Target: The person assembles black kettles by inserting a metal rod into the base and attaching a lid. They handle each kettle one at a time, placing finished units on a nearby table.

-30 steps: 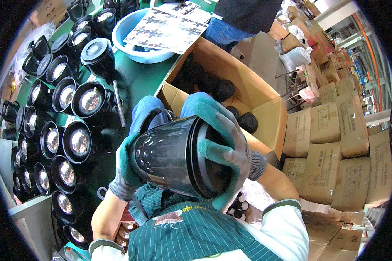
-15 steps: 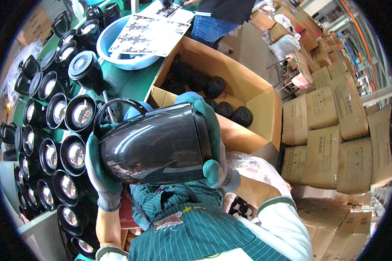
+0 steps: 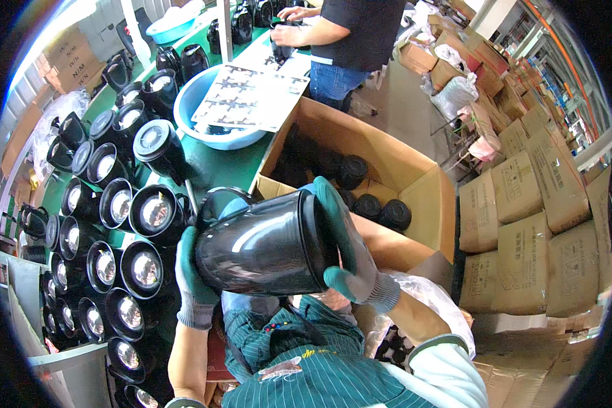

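A glossy black jug [image 3: 262,248] lies on its side in the air in front of my apron, held between both gloved hands. My left hand [image 3: 193,275] is closed against its left end, below the curved handle [image 3: 217,198]. At the other end, my right hand [image 3: 355,262] grips the wide rimmed end, with its thumb low and its fingers over the top. Both gloves are grey with green coating. The inside of the jug is hidden. Left of my hands stand several open black jugs [image 3: 146,211] with shiny silver insides.
An open cardboard box [image 3: 408,166] holding black round parts stands beyond my right hand. A blue basin [image 3: 190,112] with a printed sheet [image 3: 251,95] across it is on the green table [image 3: 207,163]. Stacked cartons [image 3: 510,265] line the right. Across the table, a person handles a black jug [image 3: 279,47].
The view has shifted, so the surroundings sit lower and farther right. Both hands still hold the jug, now nearer the picture's middle. The other person's hands have come into view.
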Available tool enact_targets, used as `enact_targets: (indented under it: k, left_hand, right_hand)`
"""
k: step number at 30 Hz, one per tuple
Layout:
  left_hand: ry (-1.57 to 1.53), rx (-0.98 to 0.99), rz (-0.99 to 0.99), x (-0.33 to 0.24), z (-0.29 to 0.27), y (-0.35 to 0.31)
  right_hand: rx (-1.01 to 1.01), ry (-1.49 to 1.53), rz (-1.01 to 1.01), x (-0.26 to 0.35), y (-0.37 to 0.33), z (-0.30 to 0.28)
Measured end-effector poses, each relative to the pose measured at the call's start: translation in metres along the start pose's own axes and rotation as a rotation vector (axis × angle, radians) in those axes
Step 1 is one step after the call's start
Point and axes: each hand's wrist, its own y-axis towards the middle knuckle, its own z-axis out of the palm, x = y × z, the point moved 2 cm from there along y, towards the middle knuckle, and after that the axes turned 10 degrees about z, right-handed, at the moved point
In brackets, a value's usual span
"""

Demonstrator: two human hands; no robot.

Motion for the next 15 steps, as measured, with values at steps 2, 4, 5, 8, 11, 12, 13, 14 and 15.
enact_targets:
  k: [2,4,5,8,11,12,13,14,15]
  left_hand:
    - [-0.078,0.027,-0.194,0.003,0.013,-0.005]
    - [-0.087,0.035,-0.335,0.017,0.013,-0.013]
    - [-0.127,0.121,-0.445,0.022,0.015,-0.017]
    - [0.566,0.508,-0.005,0.033,0.022,-0.05]
    - [0.59,0.746,-0.02,0.052,0.002,-0.069]
    - [0.552,0.767,-0.099,0.057,0.003,-0.075]
    - [0.518,0.783,-0.181,0.061,0.002,-0.083]
    - [0.52,0.856,-0.209,0.064,0.001,-0.085]
    - [0.478,0.781,-0.272,0.068,-0.003,-0.086]
  right_hand:
    - [0.028,-0.02,-0.039,0.0,0.005,-0.005]
    - [0.05,-0.05,-0.083,0.001,0.01,-0.009]
    - [0.06,-0.06,-0.119,0.001,0.017,-0.011]
    - [0.069,-0.056,-0.174,-0.008,0.031,-0.012]
    - [0.08,-0.016,-0.166,-0.012,0.038,-0.005]
    - [0.061,0.024,-0.154,-0.015,0.038,-0.002]
    - [0.042,0.066,-0.14,-0.018,0.037,0.001]
    - [0.074,-0.012,-0.22,-0.023,0.042,-0.006]
    - [0.069,-0.016,-0.229,-0.021,0.043,-0.005]
